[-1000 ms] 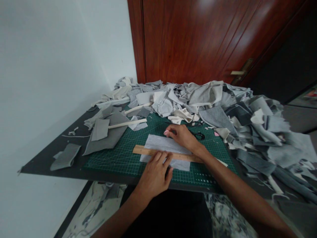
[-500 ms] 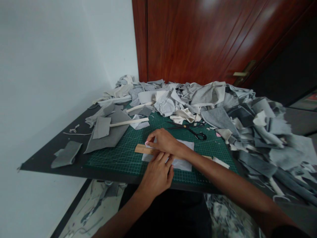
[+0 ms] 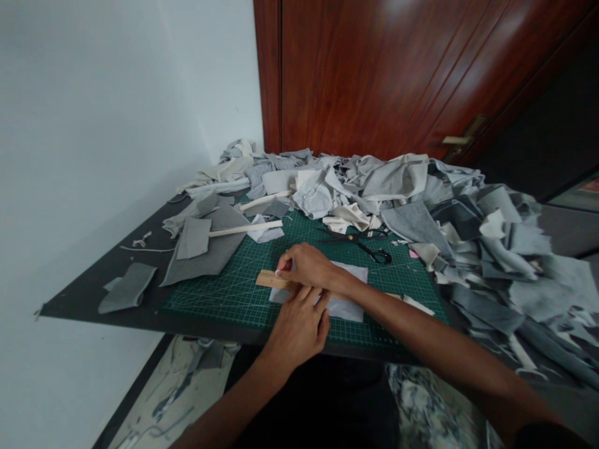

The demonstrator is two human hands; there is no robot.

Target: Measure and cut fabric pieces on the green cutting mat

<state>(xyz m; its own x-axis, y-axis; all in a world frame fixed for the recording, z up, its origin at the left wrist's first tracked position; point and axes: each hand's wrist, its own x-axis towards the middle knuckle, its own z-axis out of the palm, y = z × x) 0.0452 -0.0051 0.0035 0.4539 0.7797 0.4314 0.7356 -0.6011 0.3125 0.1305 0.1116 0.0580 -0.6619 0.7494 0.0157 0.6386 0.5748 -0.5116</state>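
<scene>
A light grey fabric rectangle point(image 3: 352, 275) lies on the green cutting mat point(image 3: 219, 293). A wooden ruler point(image 3: 266, 279) lies across it, left end bare, the rest under my arms. My left hand point(image 3: 299, 325) presses flat on the ruler near the mat's front edge, fingers spread. My right hand point(image 3: 306, 265) reaches across above it, with its fingers pinched on a small pale pink marking piece point(image 3: 278, 272). The tip of that piece sits at the fabric's left end, against the ruler.
Black scissors point(image 3: 369, 249) lie on the mat behind the fabric. A big heap of grey and cream fabric scraps point(image 3: 421, 206) fills the back and right of the dark table point(image 3: 84, 299). Grey pieces point(image 3: 201, 249) and wooden sticks point(image 3: 243, 229) lie left. A wooden door point(image 3: 374, 75) stands behind.
My right hand moved from the fabric's far edge leftward and nearer, to the ruler's left end. My left hand stayed pressed on the ruler. The camera shifted slightly.
</scene>
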